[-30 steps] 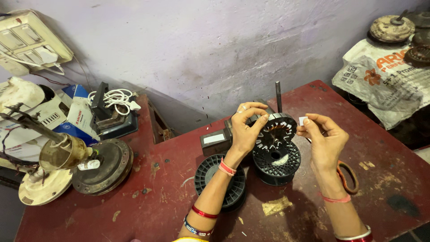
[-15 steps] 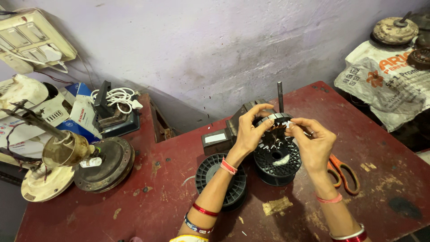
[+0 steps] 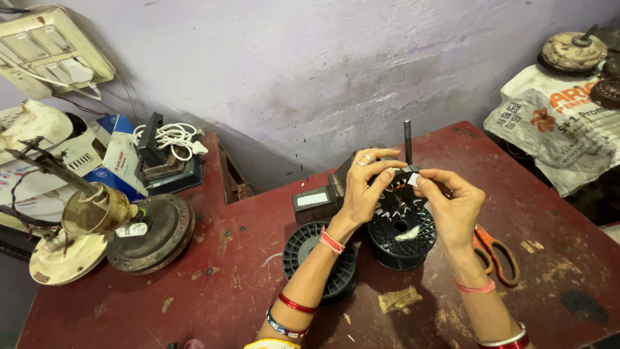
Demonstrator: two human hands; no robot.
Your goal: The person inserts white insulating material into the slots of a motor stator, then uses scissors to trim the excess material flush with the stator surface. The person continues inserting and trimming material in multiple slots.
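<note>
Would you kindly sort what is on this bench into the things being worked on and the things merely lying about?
In hand:
- left hand and right hand, pinching a small white slip
- toothed stator core on its upright shaft
- black spool beneath it

Lying about:
- second black spool
- orange-handled scissors
- dismantled fan motor
- coiled white cable
- switchboard

the left hand covers the near side of the toothed metal core, and the small white piece between the fingertips is too small to identify. both forearms, the switchboard and the printed sack run off the edges.
</note>
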